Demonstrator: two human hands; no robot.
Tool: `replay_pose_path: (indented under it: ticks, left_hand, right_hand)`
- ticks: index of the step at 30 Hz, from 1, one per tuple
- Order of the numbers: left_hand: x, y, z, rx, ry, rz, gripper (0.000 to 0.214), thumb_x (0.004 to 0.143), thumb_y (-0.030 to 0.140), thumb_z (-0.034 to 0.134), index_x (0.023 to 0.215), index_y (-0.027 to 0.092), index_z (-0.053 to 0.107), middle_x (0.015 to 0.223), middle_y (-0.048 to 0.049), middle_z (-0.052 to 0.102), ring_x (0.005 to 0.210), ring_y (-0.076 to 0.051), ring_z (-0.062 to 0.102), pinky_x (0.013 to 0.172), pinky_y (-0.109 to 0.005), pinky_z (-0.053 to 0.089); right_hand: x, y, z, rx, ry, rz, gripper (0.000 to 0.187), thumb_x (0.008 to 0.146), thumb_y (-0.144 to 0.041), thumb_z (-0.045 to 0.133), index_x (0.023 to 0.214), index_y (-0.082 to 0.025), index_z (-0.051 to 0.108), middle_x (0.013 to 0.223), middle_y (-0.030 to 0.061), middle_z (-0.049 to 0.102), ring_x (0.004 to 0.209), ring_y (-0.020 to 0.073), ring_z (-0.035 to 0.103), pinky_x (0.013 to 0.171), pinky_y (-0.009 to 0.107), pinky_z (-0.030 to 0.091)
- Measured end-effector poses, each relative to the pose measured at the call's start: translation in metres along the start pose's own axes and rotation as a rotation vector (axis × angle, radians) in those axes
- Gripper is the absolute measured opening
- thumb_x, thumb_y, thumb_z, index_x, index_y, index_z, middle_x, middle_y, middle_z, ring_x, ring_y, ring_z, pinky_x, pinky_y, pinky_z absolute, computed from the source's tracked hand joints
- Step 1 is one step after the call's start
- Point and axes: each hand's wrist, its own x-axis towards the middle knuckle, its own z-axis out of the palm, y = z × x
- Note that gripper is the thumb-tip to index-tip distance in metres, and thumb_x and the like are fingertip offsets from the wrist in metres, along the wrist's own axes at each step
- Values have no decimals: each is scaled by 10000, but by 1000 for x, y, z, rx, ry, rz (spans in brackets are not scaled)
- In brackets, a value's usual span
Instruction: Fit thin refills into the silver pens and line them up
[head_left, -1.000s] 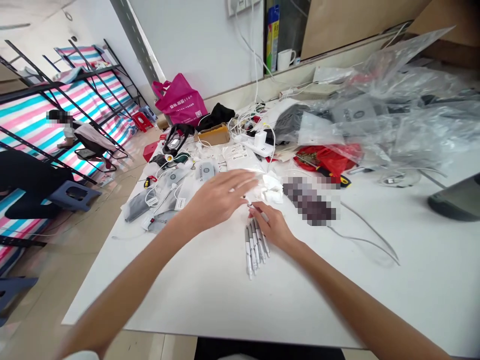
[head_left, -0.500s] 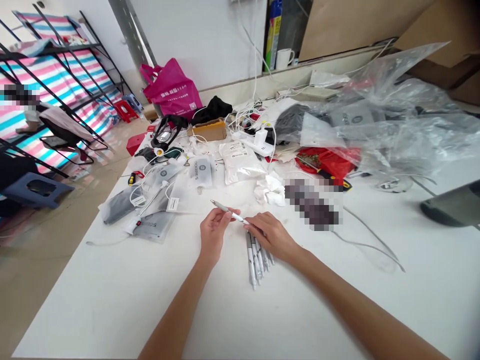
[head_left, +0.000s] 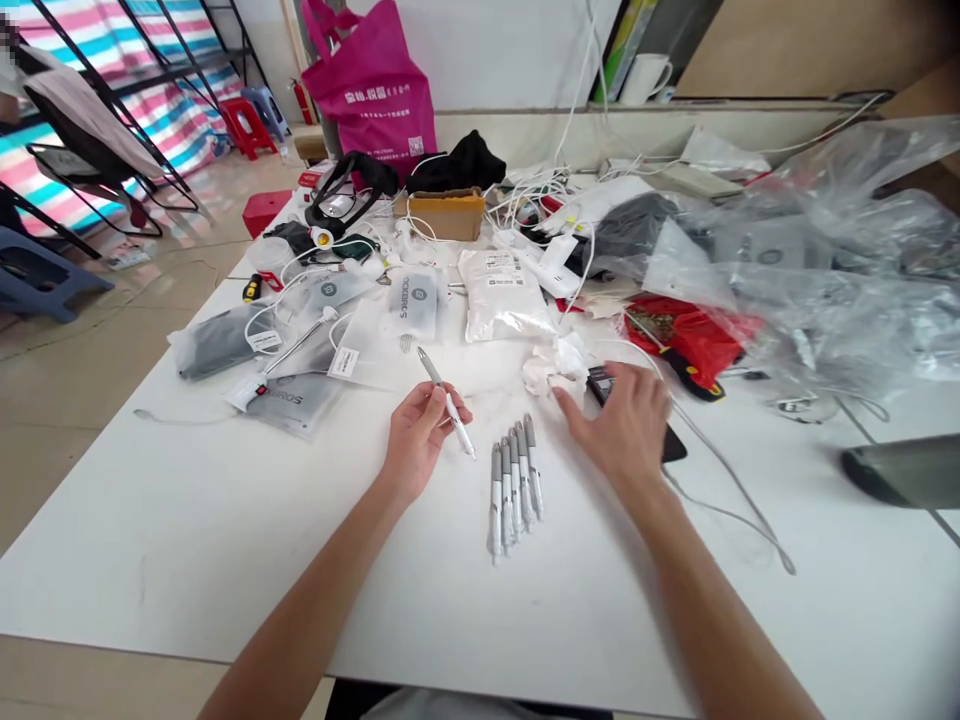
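Note:
My left hand [head_left: 416,440] pinches a grey-and-white pen [head_left: 444,400] between thumb and fingers, its tip pointing up and to the left. My right hand [head_left: 626,425] is over a dark phone [head_left: 675,442], thumb spread well away from the fingers; the hand covers much of the phone, and whether it touches it I cannot tell. Crumpled white tissue [head_left: 555,362] lies by that thumb. Between my hands several matching pens [head_left: 514,490] rest side by side on the white table [head_left: 420,600], grey grips pointing away from me.
A white packet [head_left: 506,300] and clear sleeves [head_left: 412,305] lie farther back. Left of them are a dark bagged item [head_left: 225,340] and white cables. A screwdriver [head_left: 694,375], a red bag [head_left: 720,335] and plastic wrapping [head_left: 840,250] fill the right side. Behind stands a pink bag [head_left: 375,90].
My right hand has let go of the pen and moved right, over the phone. The pen in my left hand now tilts more upright. The view has dipped lower, showing the table's near edge.

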Motion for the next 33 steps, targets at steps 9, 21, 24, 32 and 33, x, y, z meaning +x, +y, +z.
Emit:
replay_pose_path:
  ticks: [9, 21, 24, 32, 33]
  left_hand:
    - [4, 0, -1, -93, 46, -59, 226, 902, 390, 790, 983, 196, 706, 937, -18, 601, 786, -106, 550, 751, -260, 502]
    - [1, 0, 2, -32, -21, -124, 260, 901, 423, 787, 919, 175, 709, 950, -37, 585, 784, -111, 518, 662, -247, 443]
    - [0, 0, 3, -26, -40, -145, 269, 893, 430, 793, 932, 176, 714, 917, -34, 590, 777, -115, 521, 664, -253, 441]
    - [0, -1, 2, -29, -59, -143, 270, 898, 419, 789, 955, 163, 728, 897, -33, 588, 765, -109, 517, 643, -246, 425]
    - [1, -1, 2, -35, -60, -140, 267, 899, 414, 790, 956, 160, 728, 898, -34, 588, 765, -108, 517, 639, -243, 422]
  right_hand:
    - [18, 68, -5, -235, -384, 333, 977, 776, -882, 572, 1299, -57, 577, 1296, 324, 553, 1210, 500, 545, 957, 611, 456]
    - [21, 95, 2, -73, -331, 324, 889, 683, -928, 633, 1129, -159, 631, 1110, 268, 588, 971, 411, 571, 728, 517, 427]
    - [20, 88, 1, -104, -312, 316, 845, 723, -860, 684, 1174, -146, 640, 1145, 274, 582, 1011, 410, 555, 775, 519, 424]
    - [12, 56, 1, 34, -140, -245, 345, 909, -520, 709, 1118, -250, 761, 1336, 153, 561, 1230, 393, 447, 1005, 536, 381]
    - [10, 52, 3, 54, -146, -270, 290, 929, -487, 683, 1070, -250, 772, 1300, 138, 579, 1213, 378, 462, 995, 528, 395]
